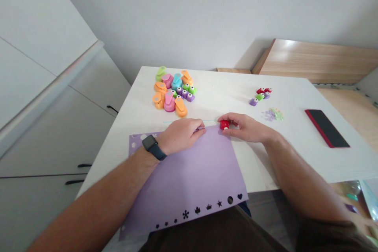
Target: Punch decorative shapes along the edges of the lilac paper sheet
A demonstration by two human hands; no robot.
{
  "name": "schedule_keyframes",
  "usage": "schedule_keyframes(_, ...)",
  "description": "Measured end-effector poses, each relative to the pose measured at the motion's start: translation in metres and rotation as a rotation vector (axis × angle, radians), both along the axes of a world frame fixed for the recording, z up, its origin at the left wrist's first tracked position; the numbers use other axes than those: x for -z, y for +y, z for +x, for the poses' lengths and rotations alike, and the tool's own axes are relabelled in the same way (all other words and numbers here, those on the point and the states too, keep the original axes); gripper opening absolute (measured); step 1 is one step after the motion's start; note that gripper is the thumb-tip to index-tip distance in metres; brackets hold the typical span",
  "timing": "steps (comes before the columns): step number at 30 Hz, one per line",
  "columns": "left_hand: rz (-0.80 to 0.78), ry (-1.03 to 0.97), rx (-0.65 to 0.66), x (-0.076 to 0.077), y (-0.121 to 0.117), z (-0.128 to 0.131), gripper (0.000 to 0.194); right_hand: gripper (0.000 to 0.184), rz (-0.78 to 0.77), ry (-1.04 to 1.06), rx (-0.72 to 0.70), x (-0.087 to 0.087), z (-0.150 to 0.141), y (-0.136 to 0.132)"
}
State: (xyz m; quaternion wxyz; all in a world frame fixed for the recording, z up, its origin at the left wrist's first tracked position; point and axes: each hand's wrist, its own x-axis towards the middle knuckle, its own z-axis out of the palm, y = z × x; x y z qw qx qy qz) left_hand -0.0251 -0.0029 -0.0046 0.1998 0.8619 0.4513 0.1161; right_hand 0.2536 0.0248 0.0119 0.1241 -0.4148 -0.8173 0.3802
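A large purple sheet of paper [191, 173] lies over the table's front edge, its near edge punched with shapes such as a heart, a star and a crown. My left hand [184, 134] is closed on the sheet's far edge, which curls up a little between thumb and fingers. At the sheet's far right corner, my right hand [238, 126] grips a small red craft punch [224, 125] between thumb and fingers. Whether the paper sits inside the punch's slot I cannot tell. More punched shapes show at the sheet's far left corner.
Several colourful craft punches [169, 101] cluster at the back left of the white table [218, 94]. A few small punches [260, 96] stand at the back right, near a pile of paper cut-outs [277, 114]. A black and red flat case [327, 128] lies farther right.
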Motion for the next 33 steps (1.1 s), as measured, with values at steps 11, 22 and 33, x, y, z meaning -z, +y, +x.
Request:
schedule_keyframes(11, 0.008, -0.011, -0.004, 0.0011, -0.0010, -0.0011, 0.028, 0.033, 0.060, -0.019, -0.046, -0.0080, -0.0036, -0.0036)
schedule_keyframes(22, 0.003, -0.023, -0.011, -0.0019, -0.0013, 0.0008, 0.027, 0.037, 0.043, -0.041, 0.023, -0.0050, -0.0049, -0.0044)
schedule_keyframes(33, 0.007, -0.033, -0.011, -0.0023, -0.0020, 0.0006, 0.025, 0.024, 0.064, -0.048, 0.011, -0.0078, -0.0065, -0.0066)
